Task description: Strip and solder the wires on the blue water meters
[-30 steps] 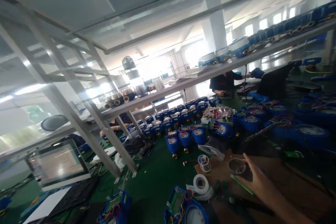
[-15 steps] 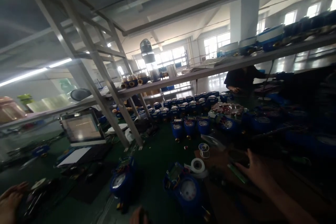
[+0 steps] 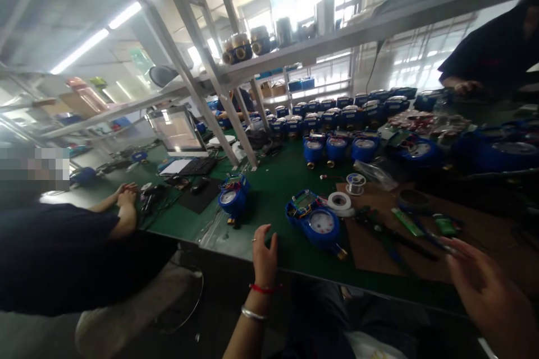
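The blue meter lies on the green bench, to the right of my left hand, the nearer one, whose parted fingers hold nothing I can see. On my feed, its long axis slants from far left to near right, brass fitting nearest. Well right of the meter is my right hand; I can't tell whether it grips anything. Beyond the meter sits a solder spool.

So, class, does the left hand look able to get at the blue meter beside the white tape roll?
Probably yes: the left hand looks empty, and only green tabletop shows between it and the blue meter.
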A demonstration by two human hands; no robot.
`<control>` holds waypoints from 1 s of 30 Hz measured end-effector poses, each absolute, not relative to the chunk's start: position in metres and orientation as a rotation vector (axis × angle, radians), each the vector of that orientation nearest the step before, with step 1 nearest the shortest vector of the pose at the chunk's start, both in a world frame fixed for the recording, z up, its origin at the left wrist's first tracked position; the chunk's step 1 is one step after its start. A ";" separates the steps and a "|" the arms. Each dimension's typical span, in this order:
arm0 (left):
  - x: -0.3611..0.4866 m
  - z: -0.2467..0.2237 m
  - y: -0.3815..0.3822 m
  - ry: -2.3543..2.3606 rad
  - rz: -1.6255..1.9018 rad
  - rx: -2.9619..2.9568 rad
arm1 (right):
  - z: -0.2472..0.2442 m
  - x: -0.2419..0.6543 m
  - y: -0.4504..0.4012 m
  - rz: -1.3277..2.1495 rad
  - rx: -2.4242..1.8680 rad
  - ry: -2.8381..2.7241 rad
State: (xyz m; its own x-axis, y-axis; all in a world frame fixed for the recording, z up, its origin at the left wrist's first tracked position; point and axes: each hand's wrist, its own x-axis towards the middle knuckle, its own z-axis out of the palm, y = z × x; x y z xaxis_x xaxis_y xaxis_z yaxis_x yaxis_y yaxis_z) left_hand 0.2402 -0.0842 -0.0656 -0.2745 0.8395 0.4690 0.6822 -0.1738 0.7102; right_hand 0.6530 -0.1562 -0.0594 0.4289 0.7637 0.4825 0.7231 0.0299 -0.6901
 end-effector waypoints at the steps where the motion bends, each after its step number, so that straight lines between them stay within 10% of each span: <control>1: 0.249 -0.060 -0.086 1.863 1.447 1.799 | -0.056 0.641 -0.152 0.093 -1.683 -1.355; 30: 0.311 0.007 -0.051 1.302 1.414 1.257 | 0.008 0.478 -0.050 0.083 -1.182 -1.828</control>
State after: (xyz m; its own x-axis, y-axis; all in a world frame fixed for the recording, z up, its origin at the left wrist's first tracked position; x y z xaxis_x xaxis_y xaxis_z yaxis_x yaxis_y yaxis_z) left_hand 0.3109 -0.0506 0.0074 -0.1655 0.9767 0.1367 0.0552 -0.1292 0.9901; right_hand 0.4776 -0.0500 0.0081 -0.1088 0.7463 0.6566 0.6839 0.5356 -0.4954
